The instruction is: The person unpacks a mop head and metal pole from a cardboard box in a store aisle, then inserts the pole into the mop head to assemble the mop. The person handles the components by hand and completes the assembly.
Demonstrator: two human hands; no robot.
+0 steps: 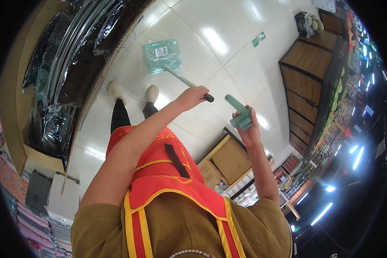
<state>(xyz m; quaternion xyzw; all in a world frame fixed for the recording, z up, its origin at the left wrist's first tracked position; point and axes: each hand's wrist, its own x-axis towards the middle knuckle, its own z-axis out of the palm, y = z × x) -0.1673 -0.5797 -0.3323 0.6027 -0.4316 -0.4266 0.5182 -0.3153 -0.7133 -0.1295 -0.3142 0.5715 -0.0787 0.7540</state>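
Observation:
My left hand point(193, 98) is closed around a thin silver pole point(179, 78), near its black end point(209, 98). The pole slants down to a teal, plastic-wrapped dustpan-like piece point(162, 56) with a small white label, lying on the floor. My right hand point(250, 127) grips teal plastic parts: a rounded handle-like tube point(236, 103) sticks out past the fingers, and shorter curved pieces point(241, 120) sit against the palm. The tube's tip is near the pole's black end but apart from it. Some of the right-hand parts are hidden by my fingers.
A large open carton point(51, 157) with plastic-wrapped metal poles point(75, 43) stands at the left. Wooden display stands point(303, 81) line the right, with a black basket point(304, 25) beyond. Cardboard boxes point(232, 159) stand right of my red apron point(159, 150). White tiles point(202, 56) cover the floor.

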